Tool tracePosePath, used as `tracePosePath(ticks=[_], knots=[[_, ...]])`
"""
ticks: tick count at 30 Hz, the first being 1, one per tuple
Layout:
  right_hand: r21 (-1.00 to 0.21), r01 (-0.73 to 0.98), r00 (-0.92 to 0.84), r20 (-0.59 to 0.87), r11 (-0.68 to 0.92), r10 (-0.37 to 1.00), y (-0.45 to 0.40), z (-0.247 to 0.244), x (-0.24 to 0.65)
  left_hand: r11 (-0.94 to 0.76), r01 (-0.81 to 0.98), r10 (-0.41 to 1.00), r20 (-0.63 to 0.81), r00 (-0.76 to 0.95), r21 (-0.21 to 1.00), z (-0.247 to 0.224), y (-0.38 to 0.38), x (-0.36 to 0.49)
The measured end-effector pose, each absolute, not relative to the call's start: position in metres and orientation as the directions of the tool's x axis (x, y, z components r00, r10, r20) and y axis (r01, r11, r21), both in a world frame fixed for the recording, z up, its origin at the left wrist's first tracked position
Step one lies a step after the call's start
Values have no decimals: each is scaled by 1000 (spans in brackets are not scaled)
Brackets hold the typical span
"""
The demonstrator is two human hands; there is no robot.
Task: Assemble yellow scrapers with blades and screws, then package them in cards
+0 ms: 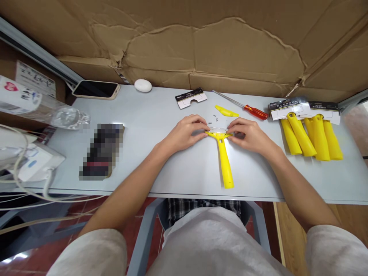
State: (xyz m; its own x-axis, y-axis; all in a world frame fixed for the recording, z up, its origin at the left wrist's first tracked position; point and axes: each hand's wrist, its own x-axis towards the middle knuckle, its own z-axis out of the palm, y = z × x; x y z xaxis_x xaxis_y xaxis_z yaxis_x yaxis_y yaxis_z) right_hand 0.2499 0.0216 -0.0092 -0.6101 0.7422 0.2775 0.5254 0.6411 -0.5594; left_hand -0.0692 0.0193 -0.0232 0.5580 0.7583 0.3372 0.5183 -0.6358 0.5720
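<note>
A yellow scraper handle (224, 163) lies on the grey table, its wide head pointing away from me. Along that head runs a thin metal blade (217, 130). My left hand (189, 132) pinches the left end of the blade and head with thumb and fingers. At the right end, my right hand (247, 134) does the same, thumb below and fingers above. Just beyond the blade are several small screws (216, 119) and a separate yellow cover piece (226, 111). A red-handled screwdriver (255, 112) rests behind, to the right.
Several yellow handles (320, 140) in packaging lie on the right. A black-and-white card (191, 98), white oval object (143, 85) and phone (96, 89) are at the back. On the left are a blurred dark item (102, 151), plastic bottle (37, 101) and cables.
</note>
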Motion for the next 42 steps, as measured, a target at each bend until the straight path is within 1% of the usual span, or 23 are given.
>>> tracePosePath(ticks=[5, 10, 16, 19, 23, 26, 28, 30, 33, 37, 42], knots=[[-554, 524, -606, 291, 647, 740, 22, -9, 250, -654, 504, 744, 362, 561, 564, -25, 20, -70], [-564, 527, -594, 292, 636, 750, 22, -10, 250, -652, 501, 744, 356, 565, 569, -24, 20, -70], [-589, 529, -568, 290, 611, 770, 20, -11, 249, -605, 523, 784, 333, 524, 601, -26, 18, -69], [-569, 534, -561, 315, 626, 765, 20, -10, 248, -597, 546, 792, 324, 516, 588, -26, 18, -70], [-518, 562, -554, 344, 645, 758, 18, -2, 250, -562, 639, 823, 281, 493, 525, -19, 12, -74], [-454, 639, -514, 347, 620, 784, 8, 5, 253, -507, 721, 862, 252, 441, 473, -13, -1, -77], [-400, 719, -478, 308, 568, 822, -5, 6, 256, -467, 767, 884, 230, 406, 440, -13, -14, -78], [-336, 795, -447, 238, 505, 862, -22, 1, 259, -427, 804, 904, 194, 380, 414, -17, -31, -78], [-260, 864, -405, 149, 431, 902, -49, -13, 263, -370, 842, 929, 156, 335, 393, -29, -57, -77], [-208, 889, -391, 118, 407, 913, -70, -29, 265, -352, 861, 935, 184, 303, 368, -42, -78, -72], [-156, 900, -395, 107, 408, 912, -71, -30, 263, -360, 865, 929, 215, 300, 349, -44, -80, -70]])
